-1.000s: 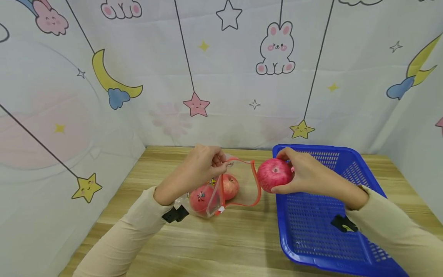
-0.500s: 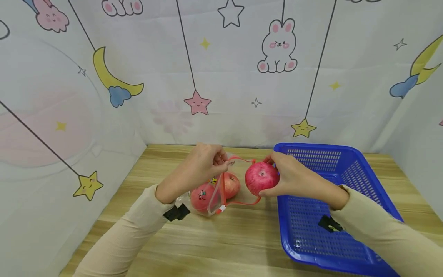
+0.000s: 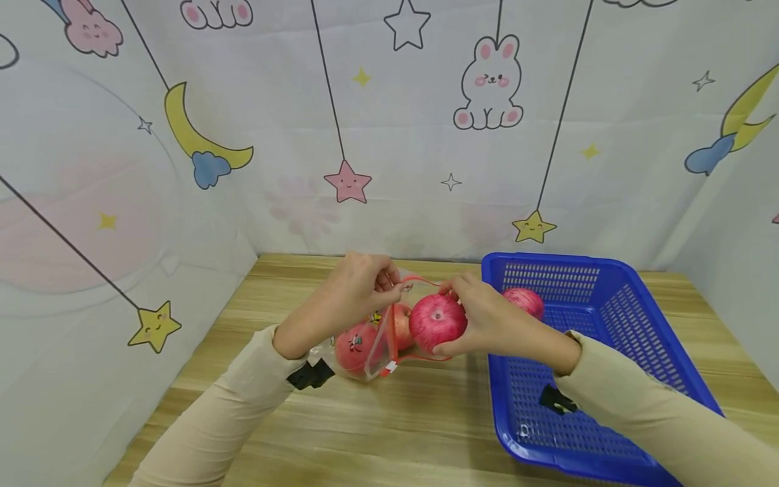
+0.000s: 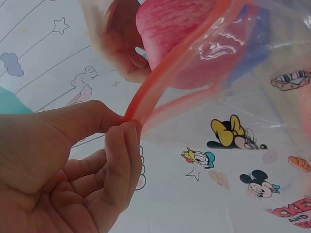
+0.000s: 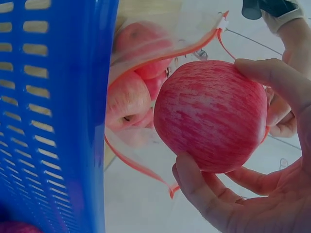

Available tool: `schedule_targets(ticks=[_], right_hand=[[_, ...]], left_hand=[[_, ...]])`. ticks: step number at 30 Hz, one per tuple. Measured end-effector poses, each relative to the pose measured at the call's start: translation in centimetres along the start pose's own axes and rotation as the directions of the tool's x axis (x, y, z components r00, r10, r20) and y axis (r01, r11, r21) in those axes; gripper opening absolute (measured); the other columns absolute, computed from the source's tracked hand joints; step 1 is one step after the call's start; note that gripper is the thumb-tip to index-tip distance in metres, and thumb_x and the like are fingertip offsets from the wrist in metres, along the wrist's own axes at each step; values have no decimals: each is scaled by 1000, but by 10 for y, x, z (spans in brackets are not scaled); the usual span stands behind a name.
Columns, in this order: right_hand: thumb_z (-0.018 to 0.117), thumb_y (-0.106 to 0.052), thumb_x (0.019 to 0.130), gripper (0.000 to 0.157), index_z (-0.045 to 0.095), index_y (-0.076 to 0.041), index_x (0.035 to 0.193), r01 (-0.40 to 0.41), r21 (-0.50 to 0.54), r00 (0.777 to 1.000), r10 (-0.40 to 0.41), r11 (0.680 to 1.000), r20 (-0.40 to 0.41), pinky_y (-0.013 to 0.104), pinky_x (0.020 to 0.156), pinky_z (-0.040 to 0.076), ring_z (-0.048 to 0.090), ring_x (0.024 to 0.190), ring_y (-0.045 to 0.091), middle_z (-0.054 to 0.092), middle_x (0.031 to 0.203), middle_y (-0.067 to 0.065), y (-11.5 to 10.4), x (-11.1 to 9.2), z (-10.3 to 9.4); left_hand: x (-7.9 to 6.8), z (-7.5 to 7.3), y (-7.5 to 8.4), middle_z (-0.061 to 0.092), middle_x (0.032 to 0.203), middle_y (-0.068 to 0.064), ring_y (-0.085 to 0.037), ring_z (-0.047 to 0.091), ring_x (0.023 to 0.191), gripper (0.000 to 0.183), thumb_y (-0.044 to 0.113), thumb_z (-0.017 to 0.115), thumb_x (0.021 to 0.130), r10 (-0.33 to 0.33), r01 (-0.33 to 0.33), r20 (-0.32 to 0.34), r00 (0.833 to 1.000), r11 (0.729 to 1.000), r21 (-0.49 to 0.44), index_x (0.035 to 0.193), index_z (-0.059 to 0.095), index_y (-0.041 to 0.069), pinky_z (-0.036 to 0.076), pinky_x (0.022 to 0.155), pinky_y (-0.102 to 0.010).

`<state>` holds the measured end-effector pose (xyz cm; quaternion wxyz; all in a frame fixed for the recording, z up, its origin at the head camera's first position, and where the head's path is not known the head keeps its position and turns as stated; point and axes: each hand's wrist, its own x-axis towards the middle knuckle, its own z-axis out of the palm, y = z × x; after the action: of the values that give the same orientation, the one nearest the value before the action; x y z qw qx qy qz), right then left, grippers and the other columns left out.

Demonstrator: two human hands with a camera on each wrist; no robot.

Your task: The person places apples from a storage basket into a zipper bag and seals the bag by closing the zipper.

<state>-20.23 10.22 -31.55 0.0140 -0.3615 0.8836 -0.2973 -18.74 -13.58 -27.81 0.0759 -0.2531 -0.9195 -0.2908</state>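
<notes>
My left hand (image 3: 365, 281) pinches the red-edged mouth of a clear zip bag (image 4: 291, 126) printed with cartoon characters, between thumb and forefinger. Inside the bag lie red apples (image 5: 127, 99), with one pale-red apple (image 3: 402, 327) near the opening. A bright red apple (image 3: 437, 323) is gripped by my right hand (image 3: 487, 316), thumb on one side and fingers on the other. It overlaps the bag's mouth in the head view; the right wrist view shows it in front of the spread red rim (image 5: 146, 170).
A blue plastic basket (image 3: 566, 426) with slotted walls stands on the wooden table (image 3: 341, 433) at the right. Another red apple (image 3: 525, 302) sits in it, partly hidden behind my right hand. A cloth with cartoon prints (image 3: 402, 122) hangs behind the table.
My right hand has carried the red apple left from over the basket's edge to the bag's mouth. An apple in the basket has come into view. My left hand stays at the bag's rim.
</notes>
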Motion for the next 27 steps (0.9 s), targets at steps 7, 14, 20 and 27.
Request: schedule_targets(ticks=[7,14,20,27], right_hand=[[91,-35,68,73,56,0,121,20,-2,1000,-20,1000,-8,39,76,58,59,100,27,57,112,12,-2,2,6],[90,-36,68,73,56,-1,122,16,10,1000,-16,1000,-27,39,76,58,60,101,27,57,114,11,-4,5,12],[88,-34,72,71,58,-1,127,31,71,996,-25,997,-83,34,73,58,58,100,24,58,112,9,-7,7,21],[83,-11,80,54,58,5,125,61,194,995,-43,979,-92,22,60,56,68,78,22,59,109,14,-7,8,34]], left_hand=[[0,0,1,66,74,0,-10,61,67,4,3,71,86,-12,12,-8,1000,1000,8,87,68,1,52,59,-21],[0,0,2,66,74,0,-11,61,67,3,3,71,86,-15,15,0,1000,1000,11,87,68,1,52,60,-21],[0,-1,2,64,73,0,-12,59,66,5,4,72,87,-13,13,5,1000,1000,8,87,68,2,52,58,-21],[0,-1,3,65,74,0,-11,60,65,3,2,70,86,-15,15,-1,1000,1000,14,87,68,1,52,59,-21]])
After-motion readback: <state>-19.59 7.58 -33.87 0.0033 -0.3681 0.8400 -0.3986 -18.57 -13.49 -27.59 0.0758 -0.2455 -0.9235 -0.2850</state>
